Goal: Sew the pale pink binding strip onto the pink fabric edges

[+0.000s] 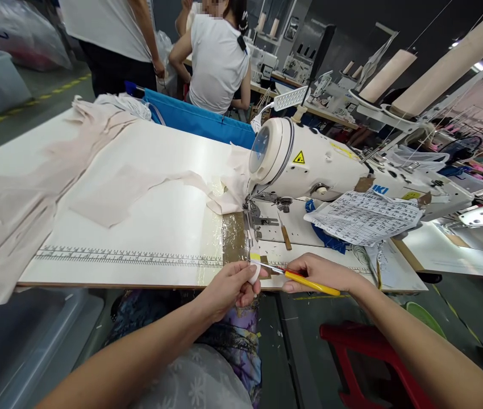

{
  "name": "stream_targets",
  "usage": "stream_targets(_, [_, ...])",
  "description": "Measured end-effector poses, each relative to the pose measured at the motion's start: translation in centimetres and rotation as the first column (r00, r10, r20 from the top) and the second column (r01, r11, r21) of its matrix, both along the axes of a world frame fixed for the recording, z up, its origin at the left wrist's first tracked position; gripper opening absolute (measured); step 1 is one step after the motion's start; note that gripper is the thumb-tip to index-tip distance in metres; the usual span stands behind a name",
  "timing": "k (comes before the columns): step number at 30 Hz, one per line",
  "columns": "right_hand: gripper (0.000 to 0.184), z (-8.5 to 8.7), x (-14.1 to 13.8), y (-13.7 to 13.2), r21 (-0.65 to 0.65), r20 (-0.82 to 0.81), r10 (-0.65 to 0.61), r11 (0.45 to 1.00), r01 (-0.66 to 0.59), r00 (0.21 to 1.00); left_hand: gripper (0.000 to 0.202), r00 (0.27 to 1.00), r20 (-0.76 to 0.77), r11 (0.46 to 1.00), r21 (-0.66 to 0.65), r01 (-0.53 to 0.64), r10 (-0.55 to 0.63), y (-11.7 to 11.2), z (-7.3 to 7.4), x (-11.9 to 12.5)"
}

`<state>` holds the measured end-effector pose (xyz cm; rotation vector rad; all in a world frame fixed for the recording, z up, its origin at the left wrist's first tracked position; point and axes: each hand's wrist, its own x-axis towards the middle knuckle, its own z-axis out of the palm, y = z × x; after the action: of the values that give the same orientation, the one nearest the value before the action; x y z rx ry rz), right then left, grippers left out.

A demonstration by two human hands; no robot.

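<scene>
Snips with a yellow handle lie nearly level in the closed right hand, blades pointing left at a small white piece (cloth or tape, unclear) pinched in the left hand. Both hands sit close together at the table's front edge, below the sewing machine.

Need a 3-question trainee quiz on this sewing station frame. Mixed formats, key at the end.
1. True or false: the right hand holds a yellow-handled tool whose metal tip points toward the other hand.
2. What does the left hand pinch? A) a small white piece B) a thread spool C) a pen
3. Fill in: the pale fabric spreads over the table on the person's ____ side of the sewing machine.
Key: 1 true; 2 A; 3 left.
</scene>
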<state>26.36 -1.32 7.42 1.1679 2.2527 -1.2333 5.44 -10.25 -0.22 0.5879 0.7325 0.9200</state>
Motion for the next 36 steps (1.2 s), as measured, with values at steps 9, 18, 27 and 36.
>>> stream_targets(9, [0.050,-1.2,5.3,-0.1,0.514,0.119,-0.269,0.840,0.172,0.956,0.049,0.967,-0.248,0.971,0.205,0.119,-0.066,-0.5,3.5,-4.3])
stream_targets(18, [0.037,-3.3,0.2,-3.7,0.775,-0.205,-0.318,0.525,0.352,0.926,0.026,0.239,-0.845,0.795,0.532,0.293,0.478,9.9,5.7,-11.0])
stream_targets(27, [0.019,-6.7,-6.8,-3.5,0.793,-0.313,-0.202,0.482,0.372,0.928,0.021,-0.090,-0.895,0.750,0.308,0.586,0.437,16.3,1.0,-6.9])
stream_targets(36, [0.034,-7.0,-8.1,-0.7,0.629,-0.612,-0.248,0.424,0.652,0.751,0.024,-0.113,-0.867,0.741,0.339,0.580,0.485,17.0,0.2,-8.0])
